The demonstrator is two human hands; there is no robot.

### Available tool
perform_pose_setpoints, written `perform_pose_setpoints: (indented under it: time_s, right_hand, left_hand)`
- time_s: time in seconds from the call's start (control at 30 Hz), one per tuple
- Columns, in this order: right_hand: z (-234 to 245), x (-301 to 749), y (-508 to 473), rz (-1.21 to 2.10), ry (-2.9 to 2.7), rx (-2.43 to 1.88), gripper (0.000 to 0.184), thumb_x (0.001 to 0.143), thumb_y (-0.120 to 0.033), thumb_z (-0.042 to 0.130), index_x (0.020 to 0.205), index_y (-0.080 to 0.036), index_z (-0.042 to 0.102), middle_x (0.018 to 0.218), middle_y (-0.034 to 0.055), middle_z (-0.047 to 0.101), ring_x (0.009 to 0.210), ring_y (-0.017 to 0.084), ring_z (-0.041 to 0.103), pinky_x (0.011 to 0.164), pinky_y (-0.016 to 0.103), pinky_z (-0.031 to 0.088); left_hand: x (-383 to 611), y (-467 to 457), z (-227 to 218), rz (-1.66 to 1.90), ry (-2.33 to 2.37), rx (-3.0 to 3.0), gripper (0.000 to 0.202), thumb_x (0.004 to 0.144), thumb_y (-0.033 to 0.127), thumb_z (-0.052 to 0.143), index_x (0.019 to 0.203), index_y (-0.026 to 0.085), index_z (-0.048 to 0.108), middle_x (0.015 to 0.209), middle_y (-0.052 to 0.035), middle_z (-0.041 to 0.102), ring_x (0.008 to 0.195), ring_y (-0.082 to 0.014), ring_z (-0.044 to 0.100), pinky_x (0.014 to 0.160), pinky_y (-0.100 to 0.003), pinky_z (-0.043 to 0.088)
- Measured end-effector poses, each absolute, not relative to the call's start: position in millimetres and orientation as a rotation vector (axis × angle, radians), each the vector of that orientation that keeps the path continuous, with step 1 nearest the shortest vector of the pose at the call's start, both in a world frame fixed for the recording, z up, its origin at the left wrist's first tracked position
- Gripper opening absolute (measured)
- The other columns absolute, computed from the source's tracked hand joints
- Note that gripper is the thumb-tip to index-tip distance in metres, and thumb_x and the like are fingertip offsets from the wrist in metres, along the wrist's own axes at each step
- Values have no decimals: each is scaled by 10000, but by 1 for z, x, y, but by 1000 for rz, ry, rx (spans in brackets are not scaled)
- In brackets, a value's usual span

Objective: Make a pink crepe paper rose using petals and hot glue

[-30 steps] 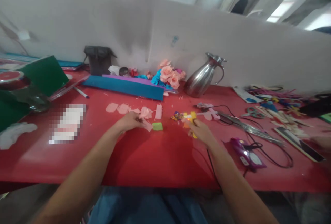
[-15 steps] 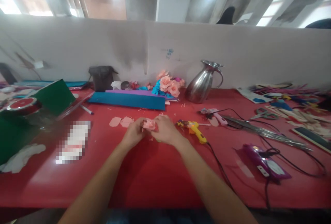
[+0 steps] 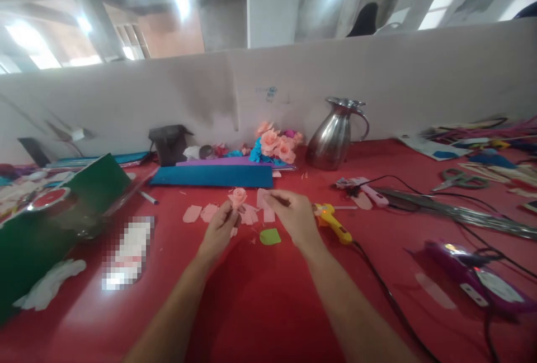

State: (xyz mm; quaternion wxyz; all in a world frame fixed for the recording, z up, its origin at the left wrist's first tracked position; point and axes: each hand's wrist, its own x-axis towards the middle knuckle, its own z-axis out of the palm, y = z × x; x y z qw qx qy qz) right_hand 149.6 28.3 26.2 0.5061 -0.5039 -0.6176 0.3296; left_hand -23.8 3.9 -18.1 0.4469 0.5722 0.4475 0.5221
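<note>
My left hand [image 3: 219,229] is closed around the base of a small pink paper rose [image 3: 239,196], which stands upright above its fingertips. To the right, my right hand [image 3: 293,212] pinches a pale pink paper petal [image 3: 262,197] between thumb and forefinger, apart from the rose. Loose pink petals [image 3: 208,213] lie on the red table beyond and around my left hand. A green paper piece [image 3: 270,236] rests between my wrists. Just right of my right hand lies a yellow glue gun [image 3: 334,224], its nozzle end partly hidden by the hand.
Finished pink paper roses [image 3: 277,144] stand behind a blue paper sheet [image 3: 212,177]. A steel jug [image 3: 331,136] is at the back. Scissors [image 3: 461,179], a pink glue gun [image 3: 373,193] and a purple power strip [image 3: 478,279] with cables occupy the right; green board [image 3: 96,189] stands left.
My hands have moved apart; the rose stays in my left hand while my right hand has shifted right to a petal. The green piece is now uncovered. The view has tilted slightly.
</note>
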Motion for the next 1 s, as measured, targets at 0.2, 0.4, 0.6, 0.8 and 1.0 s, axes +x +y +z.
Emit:
perform_pose_setpoints:
  time_s: [0.2,0.4,0.6,0.8,1.0]
  right_hand:
    - [22,144,25,1058,-1162,-1054,287,683,-389,677,864,-178,747,728,29,709,652,166,607,639,288,473]
    - [25,143,20,1086,-1133,-1021,240,703,-374,661,816,-184,753,613,3,642,570,130,538,571,254,440]
    - [20,137,18,1120,-1154,-1026,265,729,-401,650,804,-167,750,613,9,637,575,133,542,567,252,425]
    - [19,132,17,1109,-1124,-1075,274,731,-390,636,842,-169,755,636,20,660,611,152,582,583,260,454]
    - [15,127,15,1092,-1070,-1055,287,728,-411,640,847,-176,754,728,35,701,647,165,604,605,274,483]
  left_hand:
    - [-17,7,-30,1376,1038,1326,201,788,379,602,842,194,659,909,-44,639,883,-176,572,827,-290,429]
    - [-16,5,-31,1375,1034,1284,187,752,341,647,847,190,704,924,-47,683,901,-190,598,862,-319,445]
    - [-17,9,-34,1428,1067,1037,168,684,313,722,789,183,722,817,-36,721,873,-191,645,893,-347,451]
    - [-12,9,-35,1442,1017,934,186,657,321,744,762,168,725,827,-59,733,849,-198,668,904,-376,464]
    - [-9,7,-35,1442,1048,952,185,656,323,742,767,176,734,831,-64,734,870,-209,664,901,-377,465]
